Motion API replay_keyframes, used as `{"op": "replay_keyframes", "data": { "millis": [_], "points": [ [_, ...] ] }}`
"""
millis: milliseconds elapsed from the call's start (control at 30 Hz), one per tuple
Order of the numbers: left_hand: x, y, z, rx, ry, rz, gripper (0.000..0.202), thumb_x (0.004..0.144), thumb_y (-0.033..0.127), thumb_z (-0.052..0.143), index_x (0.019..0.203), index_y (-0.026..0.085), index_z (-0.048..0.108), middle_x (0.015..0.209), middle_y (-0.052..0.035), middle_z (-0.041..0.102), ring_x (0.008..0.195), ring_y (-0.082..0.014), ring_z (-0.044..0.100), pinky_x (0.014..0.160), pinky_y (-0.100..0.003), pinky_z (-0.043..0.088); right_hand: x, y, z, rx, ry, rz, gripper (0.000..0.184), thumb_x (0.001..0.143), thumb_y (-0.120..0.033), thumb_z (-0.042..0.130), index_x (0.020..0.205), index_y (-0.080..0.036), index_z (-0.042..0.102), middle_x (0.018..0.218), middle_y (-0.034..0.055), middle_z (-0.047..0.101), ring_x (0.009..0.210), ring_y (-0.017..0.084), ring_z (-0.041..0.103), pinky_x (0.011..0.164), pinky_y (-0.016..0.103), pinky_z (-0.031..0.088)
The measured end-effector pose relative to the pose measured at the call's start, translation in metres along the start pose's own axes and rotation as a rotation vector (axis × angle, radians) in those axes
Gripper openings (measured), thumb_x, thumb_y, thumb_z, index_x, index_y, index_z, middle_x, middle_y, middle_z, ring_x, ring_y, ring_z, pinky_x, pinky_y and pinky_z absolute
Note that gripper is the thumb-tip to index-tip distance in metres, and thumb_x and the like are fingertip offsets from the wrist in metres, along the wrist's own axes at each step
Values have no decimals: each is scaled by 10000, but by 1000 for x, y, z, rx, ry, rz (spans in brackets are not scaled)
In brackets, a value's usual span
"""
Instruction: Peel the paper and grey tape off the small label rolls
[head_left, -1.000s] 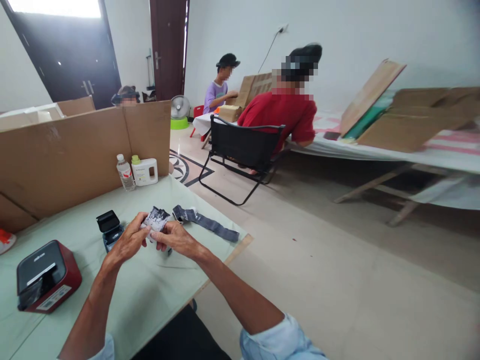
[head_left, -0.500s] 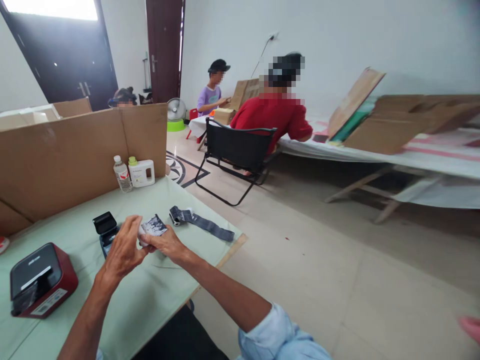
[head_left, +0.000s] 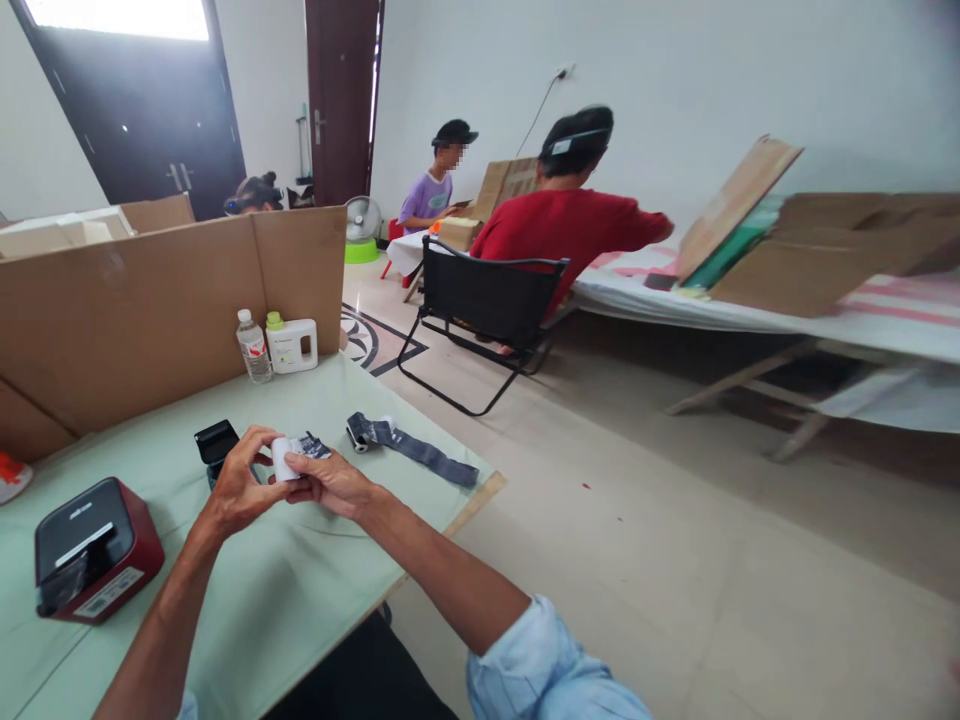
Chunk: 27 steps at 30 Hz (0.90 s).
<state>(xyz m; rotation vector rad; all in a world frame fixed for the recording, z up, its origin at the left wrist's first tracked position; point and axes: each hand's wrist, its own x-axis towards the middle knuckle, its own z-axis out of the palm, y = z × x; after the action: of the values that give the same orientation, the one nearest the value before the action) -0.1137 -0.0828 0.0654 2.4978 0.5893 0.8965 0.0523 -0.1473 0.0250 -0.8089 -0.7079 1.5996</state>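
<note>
A small white paper roll [head_left: 281,462] with a dark-printed loose end is held above the table between both hands. My left hand [head_left: 241,482] has its fingertips and thumb closed around the roll's left side. From the right, my right hand [head_left: 335,484] grips the roll, its thumb against the side near the printed end. Just behind my left hand stands a small dark device [head_left: 217,440] with its lid raised, partly hidden by the fingers. To the right of my hands lies another roll with a long dark printed paper strip [head_left: 424,453] stretched toward the table corner.
A red and black boxy machine [head_left: 97,550] stands at the left. Along the table's back are a cardboard panel [head_left: 180,290], a water bottle [head_left: 255,350] and a white jug [head_left: 294,347]. Beyond, a person in red sits on a black folding chair [head_left: 491,300] at another table.
The roll has turned in my hands, so more of its white side shows. My left fingers have come down around it. The person in red has stretched an arm to the right.
</note>
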Motion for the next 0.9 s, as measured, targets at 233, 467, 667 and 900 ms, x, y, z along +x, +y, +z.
{"op": "replay_keyframes", "data": {
  "millis": [233, 467, 667, 900],
  "points": [
    [1, 22, -2, 502, -47, -32, 331, 701, 97, 698, 993, 213, 595, 1118, -121, 644, 1057, -323, 621, 920, -463, 538, 5, 4, 6, -373, 262, -261, 525, 512, -543, 983, 640, -163, 645, 634, -35, 634, 634, 122, 597, 599, 231, 488],
    [-6, 3, -5, -115, 27, -17, 434, 784, 226, 730, 1190, 206, 578, 1221, -100, 620, 1049, -240, 665, 855, -350, 575, 1, -1, 7, 16, -84, 6, 751, 492, -637, 987, 1014, -157, 740, 779, 30, 742, 697, 175, 700, 722, 326, 591],
    [-7, 21, -12, 345, 25, -39, 414, 700, 121, 718, 1092, 198, 611, 1247, -144, 631, 1159, -338, 621, 979, -480, 530, 5, 1, 10, -280, 130, -208, 540, 521, -540, 1005, 750, -145, 717, 685, -10, 680, 648, 143, 636, 665, 279, 542],
    [-8, 19, -15, -135, 40, -94, 429, 730, 233, 796, 1125, 197, 631, 1215, -109, 630, 1078, -270, 650, 910, -389, 563, 2, 2, 13, 3, -106, -15, 664, 536, -589, 996, 967, -153, 743, 828, 49, 770, 717, 174, 692, 733, 320, 580]
  ]
}}
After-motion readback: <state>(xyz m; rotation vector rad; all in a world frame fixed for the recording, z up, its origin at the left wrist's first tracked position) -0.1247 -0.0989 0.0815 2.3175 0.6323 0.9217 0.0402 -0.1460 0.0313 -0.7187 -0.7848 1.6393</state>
